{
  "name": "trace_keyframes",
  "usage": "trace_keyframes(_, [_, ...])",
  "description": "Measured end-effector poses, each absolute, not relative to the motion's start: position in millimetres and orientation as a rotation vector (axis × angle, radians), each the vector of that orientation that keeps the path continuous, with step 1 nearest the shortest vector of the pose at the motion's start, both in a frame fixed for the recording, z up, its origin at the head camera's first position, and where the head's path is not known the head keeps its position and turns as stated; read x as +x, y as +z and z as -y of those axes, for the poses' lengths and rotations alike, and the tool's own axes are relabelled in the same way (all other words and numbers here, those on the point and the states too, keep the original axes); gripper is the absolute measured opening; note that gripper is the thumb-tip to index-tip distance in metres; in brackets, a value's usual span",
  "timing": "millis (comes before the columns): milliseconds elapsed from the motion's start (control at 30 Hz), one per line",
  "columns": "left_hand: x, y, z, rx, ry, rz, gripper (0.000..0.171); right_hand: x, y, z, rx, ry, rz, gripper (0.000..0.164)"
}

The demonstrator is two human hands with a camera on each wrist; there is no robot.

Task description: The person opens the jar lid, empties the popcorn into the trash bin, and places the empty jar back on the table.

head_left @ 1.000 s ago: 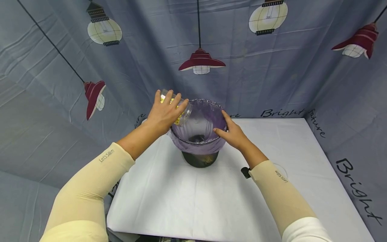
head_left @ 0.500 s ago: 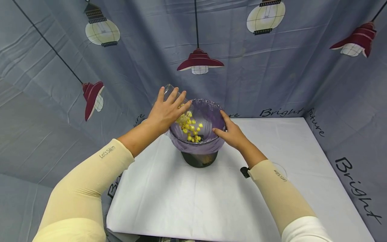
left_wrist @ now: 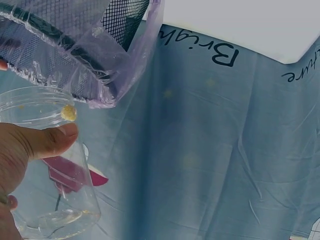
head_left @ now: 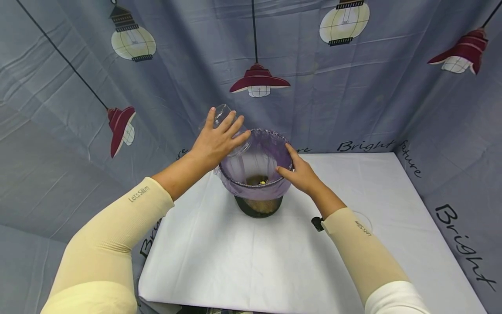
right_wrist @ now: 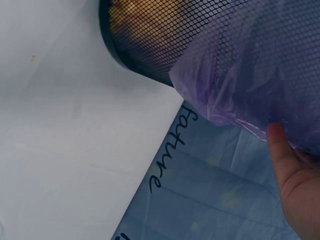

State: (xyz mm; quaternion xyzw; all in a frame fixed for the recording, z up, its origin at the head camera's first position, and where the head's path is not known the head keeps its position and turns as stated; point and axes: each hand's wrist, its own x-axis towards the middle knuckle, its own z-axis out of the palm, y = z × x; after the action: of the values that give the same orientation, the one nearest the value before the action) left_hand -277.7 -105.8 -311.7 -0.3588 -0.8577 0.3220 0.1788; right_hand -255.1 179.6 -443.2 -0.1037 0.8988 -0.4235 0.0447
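Head view: a left hand [head_left: 215, 146] tipped a clear jar [left_wrist: 77, 200] over a bin [head_left: 259, 207] that a right hand [head_left: 301, 174] held by the rim.
The left fingers were wrapped round the jar, its mouth slanting down toward the bin's left edge, with one yellow piece [left_wrist: 69, 112] at its neck; the right thumb and fingers gripped the opposite side over a purple bag [head_left: 251, 192], and the bin stood upright on a white table [head_left: 235, 261].
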Motion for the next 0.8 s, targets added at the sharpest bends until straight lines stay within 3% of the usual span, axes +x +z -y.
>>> trace_keyframes(567, [-279.4, -313.6, 114.6, -1.01, 0.905, 2.45, 0.112, -256.6, -442.6, -179.8, -0.315, -1.279, -2.76, 0.091])
trace_keyframes(800, [-283.1, -319.1, 133.0, -0.827, 0.483, 2.659, 0.108, -255.9, -442.3, -179.5, -0.302, -1.268, -2.758, 0.091])
